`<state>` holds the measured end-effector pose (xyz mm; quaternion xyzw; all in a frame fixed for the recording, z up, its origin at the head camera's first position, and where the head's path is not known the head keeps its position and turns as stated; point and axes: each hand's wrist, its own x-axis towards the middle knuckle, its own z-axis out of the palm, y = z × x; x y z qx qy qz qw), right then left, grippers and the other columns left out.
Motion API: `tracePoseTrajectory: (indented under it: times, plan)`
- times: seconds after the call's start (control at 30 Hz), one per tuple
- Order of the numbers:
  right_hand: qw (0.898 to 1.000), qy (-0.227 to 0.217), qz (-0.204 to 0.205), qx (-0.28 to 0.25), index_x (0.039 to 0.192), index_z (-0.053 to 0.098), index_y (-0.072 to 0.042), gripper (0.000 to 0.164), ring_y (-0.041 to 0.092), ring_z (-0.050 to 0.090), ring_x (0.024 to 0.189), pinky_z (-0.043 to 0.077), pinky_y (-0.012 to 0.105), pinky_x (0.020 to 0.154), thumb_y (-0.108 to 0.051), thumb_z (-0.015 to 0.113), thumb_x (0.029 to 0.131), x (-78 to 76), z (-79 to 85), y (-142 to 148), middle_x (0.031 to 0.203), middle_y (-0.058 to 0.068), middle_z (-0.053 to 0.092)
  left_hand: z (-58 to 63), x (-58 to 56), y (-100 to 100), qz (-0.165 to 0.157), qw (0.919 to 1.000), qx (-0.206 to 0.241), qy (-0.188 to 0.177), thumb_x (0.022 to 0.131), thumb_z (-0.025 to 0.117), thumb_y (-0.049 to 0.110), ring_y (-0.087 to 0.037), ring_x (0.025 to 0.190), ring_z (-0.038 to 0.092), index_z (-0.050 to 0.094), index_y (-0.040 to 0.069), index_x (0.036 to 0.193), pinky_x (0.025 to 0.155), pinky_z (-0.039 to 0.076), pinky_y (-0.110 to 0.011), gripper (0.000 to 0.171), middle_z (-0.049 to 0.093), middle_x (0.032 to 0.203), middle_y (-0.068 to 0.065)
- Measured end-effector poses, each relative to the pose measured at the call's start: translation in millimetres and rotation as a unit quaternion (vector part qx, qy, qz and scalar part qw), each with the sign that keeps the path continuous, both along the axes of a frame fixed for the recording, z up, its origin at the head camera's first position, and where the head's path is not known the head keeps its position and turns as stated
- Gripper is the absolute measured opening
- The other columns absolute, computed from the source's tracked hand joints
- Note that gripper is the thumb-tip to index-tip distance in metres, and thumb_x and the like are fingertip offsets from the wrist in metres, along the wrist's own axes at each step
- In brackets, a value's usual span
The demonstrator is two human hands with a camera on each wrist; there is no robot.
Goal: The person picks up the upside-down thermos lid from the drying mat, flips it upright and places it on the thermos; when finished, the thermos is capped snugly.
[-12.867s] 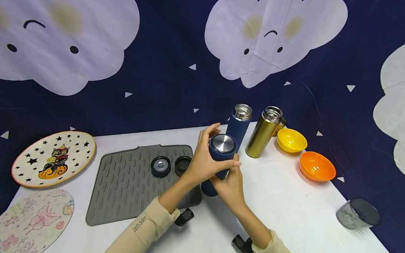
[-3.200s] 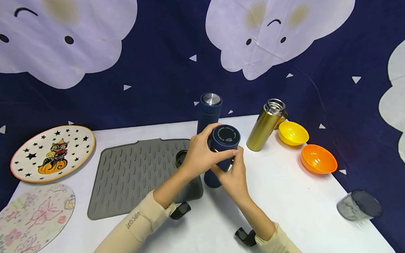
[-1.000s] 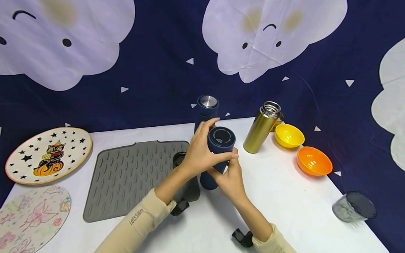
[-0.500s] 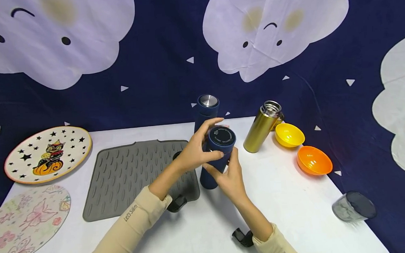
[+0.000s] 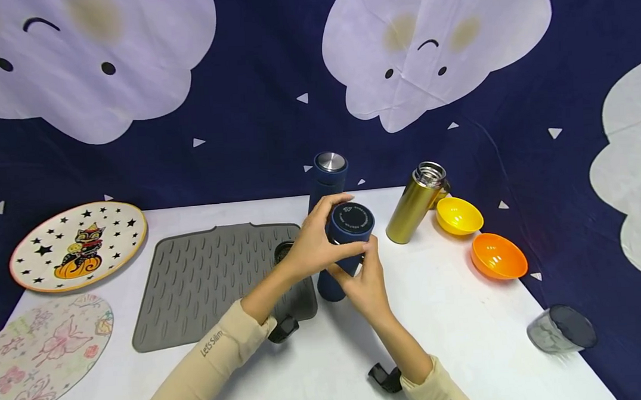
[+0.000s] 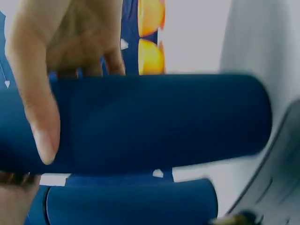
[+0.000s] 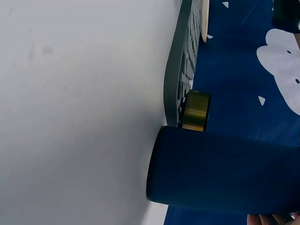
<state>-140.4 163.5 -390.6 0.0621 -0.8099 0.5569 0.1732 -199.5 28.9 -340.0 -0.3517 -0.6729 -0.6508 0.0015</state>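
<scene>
A navy thermos flask [image 5: 341, 276] stands upright in front of me, its lid [image 5: 352, 217] topped by a black disc with white print. My left hand [image 5: 314, 242] curls round the lid, thumb across the near side and fingers behind. Lower down, my right hand [image 5: 366, 281] grips the flask's body. The left wrist view shows the thumb [image 6: 44, 145] of the right hand across the navy body [image 6: 164, 122]. In the right wrist view the flask's base [image 7: 157, 168] is down at the white table. A second navy flask with a steel-topped cap [image 5: 331, 162] stands right behind.
A grey ribbed mat [image 5: 211, 282] lies at left, with a gold-sided lid [image 7: 196, 111] on it. An open gold flask [image 5: 412, 211], yellow bowl [image 5: 459, 215], orange bowl [image 5: 498, 256] and grey cup [image 5: 561, 329] stand right. A cat plate [image 5: 33, 266] and butterfly plate [image 5: 53, 349] are far left.
The steel-capped flask, held earlier, now stands behind; the once-open navy flask is in my hands with its lid on. The blue-rimmed lid left the mat. The printed disc turned as my left hand re-gripped.
</scene>
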Motion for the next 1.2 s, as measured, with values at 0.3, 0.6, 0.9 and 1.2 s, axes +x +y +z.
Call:
tracePoseTrajectory:
  times: [0.3, 0.6, 0.9, 1.2]
  plan:
    - [1.0, 0.013, 0.0, 0.003, 0.134, 0.04, -0.005, 0.068, 0.026, 0.054, 0.123, 0.044, 0.05, 0.102, -0.003, 0.079, 0.079, -0.8, -1.4, -1.2, 0.131, 0.012, 0.055, -5.7, 3.7, 4.7, 0.04, 0.9976, -0.051, -0.023, 0.078, 0.077, 0.047, -0.024, 0.151, 0.015, 0.02, 0.018, 0.157, 0.121, 0.01, -0.056, 0.102, 0.038, 0.154, -0.01]
    - [1.0, 0.018, 0.002, 0.002, 0.133, 0.041, -0.006, 0.067, 0.025, 0.054, 0.121, 0.044, 0.049, 0.102, -0.002, 0.08, 0.078, 0.7, -0.8, -1.1, 0.13, 0.011, 0.057, -6.2, 5.0, 8.5, -0.008, 0.998, 0.036, -0.051, 0.077, 0.078, 0.019, -0.024, 0.135, 0.042, 0.021, 0.014, 0.153, 0.113, 0.036, -0.042, 0.095, 0.035, 0.152, -0.012]
    - [1.0, 0.001, 0.003, -0.004, 0.136, 0.039, -0.006, 0.071, 0.026, 0.055, 0.121, 0.045, 0.05, 0.1, -0.009, 0.081, 0.08, 0.4, -0.1, -0.8, 0.131, 0.011, 0.056, -6.4, 5.1, 6.5, 0.009, 0.999, 0.034, -0.028, 0.081, 0.065, 0.029, -0.028, 0.131, 0.038, 0.027, 0.01, 0.152, 0.11, 0.034, -0.05, 0.083, 0.04, 0.144, -0.019]
    - [1.0, 0.005, -0.003, 0.0, 0.135, 0.04, -0.004, 0.07, 0.028, 0.055, 0.121, 0.044, 0.049, 0.1, -0.003, 0.08, 0.078, 1.5, 0.4, -1.2, 0.13, 0.013, 0.056, -7.8, 7.5, 6.0, 0.015, 0.9991, 0.018, -0.035, 0.078, 0.069, 0.014, -0.032, 0.137, 0.04, 0.033, 0.009, 0.149, 0.113, 0.032, -0.056, 0.08, 0.041, 0.148, -0.016]
